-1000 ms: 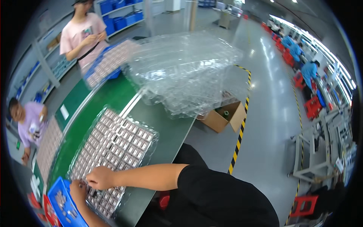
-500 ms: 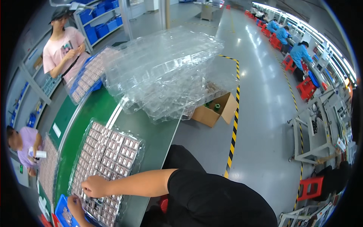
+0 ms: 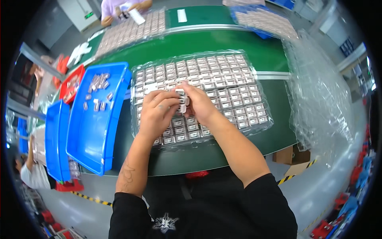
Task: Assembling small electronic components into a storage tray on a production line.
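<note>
A clear plastic tray (image 3: 264, 97) filled with rows of small, shiny pinkish-silver rectangular parts lies on the dark green bench before me. Above its left half my two hands meet. Between them is a short row of small rectangular parts (image 3: 182, 102), whitish with dark slots. From the left, my left hand (image 3: 158, 111) pinches this row with its fingertips. My right hand (image 3: 201, 104) curls around the row's other side, most of its fingers hidden. Left of the tray, a blue bin (image 3: 88, 137) contains several loose parts (image 3: 99, 82) of similar look toward its far end.
A narrower blue bin (image 3: 57, 139) and a red bin (image 3: 82, 68) stand beside the first bin. Piled clear plastic trays (image 3: 318, 95) cover the bench's right end. Across the green strip, a person in purple (image 3: 109, 10) works at another filled tray (image 3: 131, 34). A cardboard box (image 3: 284, 156) sits below.
My view has swung left and down onto the bench. My hands, earlier apart with the left by the blue bin and the right over the tray, are now together around small parts.
</note>
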`<state>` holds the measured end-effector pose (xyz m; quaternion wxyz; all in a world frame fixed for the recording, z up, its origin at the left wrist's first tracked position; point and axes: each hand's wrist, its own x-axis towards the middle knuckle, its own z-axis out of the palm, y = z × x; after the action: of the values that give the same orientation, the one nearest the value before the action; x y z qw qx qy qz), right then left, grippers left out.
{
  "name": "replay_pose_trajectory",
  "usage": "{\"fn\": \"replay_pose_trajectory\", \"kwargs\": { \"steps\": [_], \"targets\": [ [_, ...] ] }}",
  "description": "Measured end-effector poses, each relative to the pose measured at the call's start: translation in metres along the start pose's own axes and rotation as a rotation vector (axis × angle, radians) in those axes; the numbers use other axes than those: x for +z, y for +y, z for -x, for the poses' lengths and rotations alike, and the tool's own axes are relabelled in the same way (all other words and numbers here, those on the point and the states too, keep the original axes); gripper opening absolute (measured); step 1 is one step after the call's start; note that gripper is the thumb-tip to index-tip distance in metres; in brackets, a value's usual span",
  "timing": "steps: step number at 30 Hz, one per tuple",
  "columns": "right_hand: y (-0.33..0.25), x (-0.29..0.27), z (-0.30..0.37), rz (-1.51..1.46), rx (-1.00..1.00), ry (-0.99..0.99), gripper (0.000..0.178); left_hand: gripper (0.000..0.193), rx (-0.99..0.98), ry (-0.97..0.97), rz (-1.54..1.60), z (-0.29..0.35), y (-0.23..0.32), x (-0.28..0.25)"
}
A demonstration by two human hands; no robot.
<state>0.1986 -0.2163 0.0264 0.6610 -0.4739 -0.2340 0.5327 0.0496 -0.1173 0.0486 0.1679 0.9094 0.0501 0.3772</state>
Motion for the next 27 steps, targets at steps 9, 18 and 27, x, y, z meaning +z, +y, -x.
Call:
{"fn": "replay_pose_trajectory", "kwargs": {
  "steps": [9, 18, 27],
  "targets": [
    [0.003, 0.003, 0.006, -0.184, 0.013, 0.004, 0.045, 0.044, -0.111, 0.052, 0.193, 0.011, -0.003, -0.008],
    [-0.012, 0.000, 0.012, -0.184, 0.215, -0.053, 0.045, 0.044, -0.146, 0.034, 0.158, 0.009, -0.002, -0.001],
    [-0.010, 0.001, 0.012, -0.205, 0.247, -0.118, 0.048, 0.042, -0.161, 0.027, 0.231, 0.014, -0.009, 0.000]
  ]
}}
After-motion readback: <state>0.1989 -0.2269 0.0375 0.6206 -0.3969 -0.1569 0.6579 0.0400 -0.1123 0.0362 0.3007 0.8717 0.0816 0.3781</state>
